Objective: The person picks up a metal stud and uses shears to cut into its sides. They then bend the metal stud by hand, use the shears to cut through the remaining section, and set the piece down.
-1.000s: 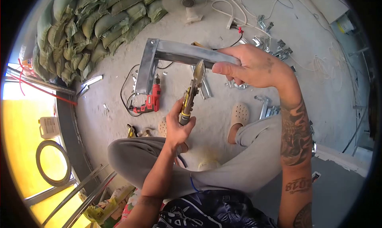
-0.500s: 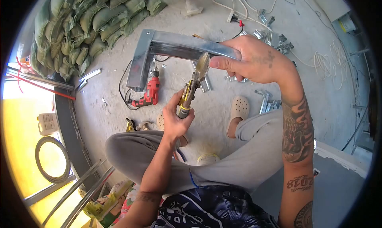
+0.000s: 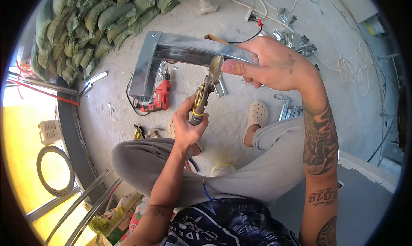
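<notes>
Bent at a corner, a metal channel (image 3: pixel 184 47) is held up above the floor, its short arm angled down at the left. My right hand (image 3: pixel 269 65) grips its right end, thumb on the near side and fingers behind. My left hand (image 3: pixel 191 121) is wrapped round the handles of metal snips (image 3: pixel 204 93). The head of the snips lies at the near edge of the channel, just left of my right thumb; whether the blades have metal between them cannot be made out.
A red power drill (image 3: pixel 161 95) lies on the floor beyond my left hand. Green sandbags (image 3: pixel 94 22) are stacked at the upper left. Metal pieces (image 3: pixel 296 42) and white cables lie at the upper right. Metal bars (image 3: pixel 86 203) stand at the lower left.
The channel's left part has shifted slightly left in view, and the snips' head has moved a little left with it. Both hands keep their hold.
</notes>
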Available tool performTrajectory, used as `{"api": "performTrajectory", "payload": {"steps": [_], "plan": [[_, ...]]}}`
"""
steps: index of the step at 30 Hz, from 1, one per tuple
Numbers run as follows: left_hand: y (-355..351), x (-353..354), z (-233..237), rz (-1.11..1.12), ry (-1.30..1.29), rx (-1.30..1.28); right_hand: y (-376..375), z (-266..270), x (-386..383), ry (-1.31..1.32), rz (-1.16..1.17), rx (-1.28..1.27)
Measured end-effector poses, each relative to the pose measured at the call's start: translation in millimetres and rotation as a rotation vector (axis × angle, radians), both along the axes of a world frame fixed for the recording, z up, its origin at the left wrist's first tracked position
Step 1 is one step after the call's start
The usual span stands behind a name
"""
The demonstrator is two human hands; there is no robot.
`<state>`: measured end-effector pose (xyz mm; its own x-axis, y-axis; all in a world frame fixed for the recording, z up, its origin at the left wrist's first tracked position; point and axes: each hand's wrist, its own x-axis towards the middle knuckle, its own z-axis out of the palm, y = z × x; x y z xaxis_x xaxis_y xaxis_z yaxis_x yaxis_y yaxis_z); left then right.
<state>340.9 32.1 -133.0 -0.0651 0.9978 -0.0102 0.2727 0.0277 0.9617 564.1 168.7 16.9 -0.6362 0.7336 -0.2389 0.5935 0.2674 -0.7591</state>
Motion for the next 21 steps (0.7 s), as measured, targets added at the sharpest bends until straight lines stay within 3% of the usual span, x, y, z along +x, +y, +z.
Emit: {"api": "performTrajectory", "payload": {"steps": [7, 12, 21], "plan": [[-1, -3, -4, 0.003, 0.048, 0.008, -1, 0, -3, -0.014, -0.007, 0.02], [-3, 3, 10, 0.063, 0.098, 0.032, -5, -2, -8, 0.052, -0.036, 0.222], [-9, -3, 2, 0.167, 0.173, 0.108, -6, -8, -13, 0.052, -0.105, 0.326]]}}
